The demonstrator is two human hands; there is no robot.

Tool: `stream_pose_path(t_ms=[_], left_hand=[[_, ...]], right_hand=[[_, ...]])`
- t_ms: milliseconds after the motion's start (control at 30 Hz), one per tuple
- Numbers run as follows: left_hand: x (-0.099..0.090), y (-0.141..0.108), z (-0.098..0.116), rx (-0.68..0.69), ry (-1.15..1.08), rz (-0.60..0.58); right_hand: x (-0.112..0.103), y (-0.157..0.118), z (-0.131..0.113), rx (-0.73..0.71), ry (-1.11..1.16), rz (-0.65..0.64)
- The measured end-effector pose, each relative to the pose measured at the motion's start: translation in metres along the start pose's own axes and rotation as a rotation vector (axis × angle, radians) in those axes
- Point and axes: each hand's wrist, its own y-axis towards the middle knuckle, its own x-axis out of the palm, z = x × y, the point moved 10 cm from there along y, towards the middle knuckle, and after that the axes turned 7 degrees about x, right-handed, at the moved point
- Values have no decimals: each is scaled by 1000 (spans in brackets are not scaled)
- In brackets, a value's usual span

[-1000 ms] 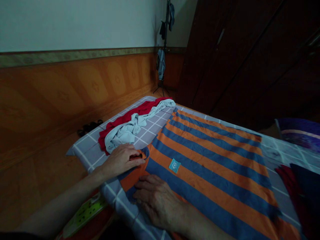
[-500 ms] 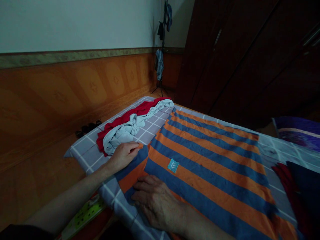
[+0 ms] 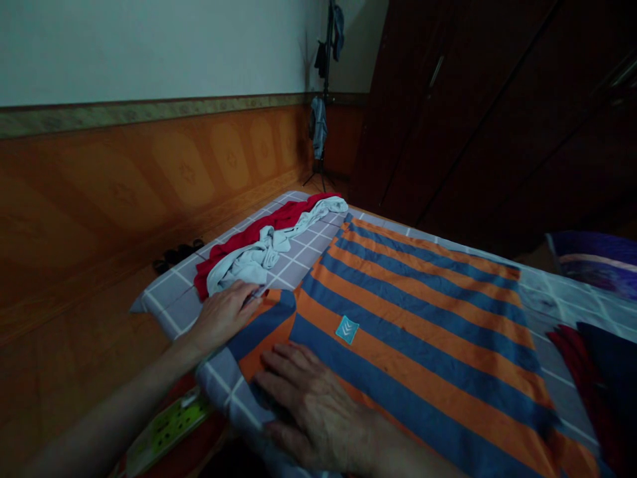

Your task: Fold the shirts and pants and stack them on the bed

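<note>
A striped orange and blue cloth with a small teal label lies spread on a grey checked bedsheet. My left hand lies flat at the cloth's near-left folded corner, its fingertips on the fold. Lower down, my right hand presses on the cloth with fingers spread, holding nothing. Just beyond my left hand lie a red cloth and a crumpled pale blue garment. My forearms hide the edge of the bedsheet nearest me.
A green power strip sits below the bed edge at lower left. Dark shoes stand on the floor beside the wall. A clothes stand rises at the back, next to a dark wardrobe. Dark cloth lies at right.
My left hand has slid back toward the lower left, away from the folded corner. My right hand has spread its fingers and shifted slightly up the cloth.
</note>
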Motion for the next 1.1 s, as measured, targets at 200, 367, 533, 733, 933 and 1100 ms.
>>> stream_pose_path(t_ms=[200, 367, 533, 733, 933, 1100], left_hand=[[5, -18, -4, 28, 52, -24], [5, -17, -3, 45, 21, -17], [20, -19, -16, -94, -242, -119], [25, -23, -24, -146, -187, -150], [18, -17, -16, -84, -185, -115], [26, -18, -26, -140, -599, -74]], right_hand=[[10, -1, 5, 49, 20, -87], [-1, 2, 17, 146, 23, 1], [-10, 6, 43, 354, -56, 66], [-16, 35, 52, 285, -186, 72], [-17, 72, 62, 235, -305, 100], [-23, 57, 47, 204, -317, 137]])
